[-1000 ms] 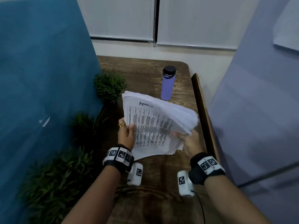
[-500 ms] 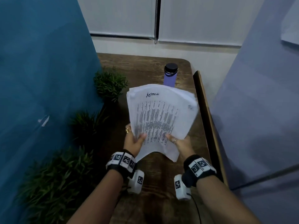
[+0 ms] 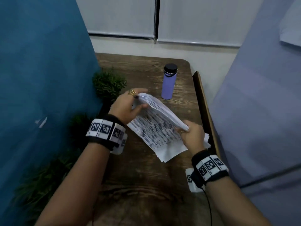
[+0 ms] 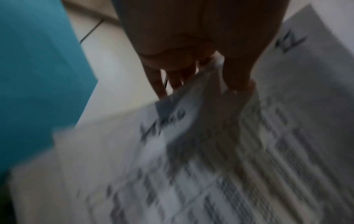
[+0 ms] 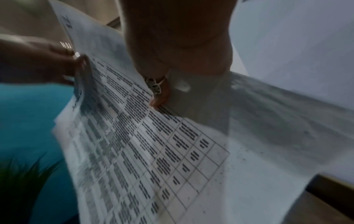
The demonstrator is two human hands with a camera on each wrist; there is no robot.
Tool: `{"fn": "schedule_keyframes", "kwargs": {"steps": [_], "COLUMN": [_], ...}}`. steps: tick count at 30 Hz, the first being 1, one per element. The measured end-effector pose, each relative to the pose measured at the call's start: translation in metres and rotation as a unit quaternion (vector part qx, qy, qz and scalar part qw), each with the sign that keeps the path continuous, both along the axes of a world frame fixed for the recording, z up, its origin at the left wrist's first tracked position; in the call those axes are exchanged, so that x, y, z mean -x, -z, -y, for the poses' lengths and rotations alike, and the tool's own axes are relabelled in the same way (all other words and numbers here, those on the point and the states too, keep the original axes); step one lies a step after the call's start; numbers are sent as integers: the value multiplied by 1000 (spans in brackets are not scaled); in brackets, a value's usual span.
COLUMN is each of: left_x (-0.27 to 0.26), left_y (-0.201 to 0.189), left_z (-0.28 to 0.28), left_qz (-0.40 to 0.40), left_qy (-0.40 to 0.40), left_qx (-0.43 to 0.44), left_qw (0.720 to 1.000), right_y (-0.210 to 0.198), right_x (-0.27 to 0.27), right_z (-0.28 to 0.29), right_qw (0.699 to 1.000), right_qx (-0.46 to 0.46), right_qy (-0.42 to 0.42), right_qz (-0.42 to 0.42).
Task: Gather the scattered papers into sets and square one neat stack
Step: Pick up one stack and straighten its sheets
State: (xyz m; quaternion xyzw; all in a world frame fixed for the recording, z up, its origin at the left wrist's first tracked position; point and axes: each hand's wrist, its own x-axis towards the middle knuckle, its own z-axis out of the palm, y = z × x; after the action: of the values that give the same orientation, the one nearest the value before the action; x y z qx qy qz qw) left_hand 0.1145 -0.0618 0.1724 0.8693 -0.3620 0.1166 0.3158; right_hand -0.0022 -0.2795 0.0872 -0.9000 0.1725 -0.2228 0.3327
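Where the dark wood-grain tabletop (image 3: 146,173) runs away from the wearer, a teal partition (image 3: 42,79) walls it at 9 o'clock and a pale lilac partition (image 3: 254,98) at 3 o'clock. White roller blinds (image 3: 120,15) close off the far end at 12 o'clock. Green plants (image 3: 108,82) line the teal side. Lilac bottle (image 3: 169,82) with black cap stands upright toward 1 o'clock, apart from the papers.

Stack of papers (image 3: 159,128): printed tables face up, held above the tabletop, long axis running from 11 o'clock to 4 o'clock. Edges uneven; some sheets stick out past the near end and beyond the right wrist.

Left hand (image 3: 125,106): grip closed on the far corner of the stack at 11 o'clock, thumb on the printed face, fingers wrapped behind. Gold ring visible. Left wrist view is blurred but shows fingers (image 4: 237,72) pinching the sheet edge, handwriting near that corner.

Right hand (image 3: 192,136): grip closed on the near end of the stack at 4 o'clock, fingers curled over the sheet edges. Right wrist view shows a ringed finger (image 5: 159,94) against the printed grid, sheets fanned to either side of it.

Both wrists carry black bands with square coded markers.
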Motion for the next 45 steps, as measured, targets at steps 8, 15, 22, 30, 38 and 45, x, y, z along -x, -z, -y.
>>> {"fn": "schedule_keyframes", "kwargs": {"steps": [8,15,22,30,38,45], "left_x": [7,17,34,46,62,60], "left_y": [45,58,101,126,140,131], "left_z": [-12,-23,-41,-9,-8,-3], "left_qz": [-107,-206,-253,-327,-382,-377], "left_qy": [-151,-178,-85,-234,-255,-198], "left_qx": [252,377,340,280,308,411], "left_qw": [950,885,902,872,833,806], "right_y": [2,5,22,32,42,61], "right_x": [22,31,45,45,61,51], "right_z": [53,44,51,33,33,39], "right_qw": [991,876,908,885,884,872], "right_qx": [-92,-468,-403,-455,-462,-487], "right_qy": [39,-25,-35,26,0,38], "right_qz": [-86,119,107,97,68,33]}}
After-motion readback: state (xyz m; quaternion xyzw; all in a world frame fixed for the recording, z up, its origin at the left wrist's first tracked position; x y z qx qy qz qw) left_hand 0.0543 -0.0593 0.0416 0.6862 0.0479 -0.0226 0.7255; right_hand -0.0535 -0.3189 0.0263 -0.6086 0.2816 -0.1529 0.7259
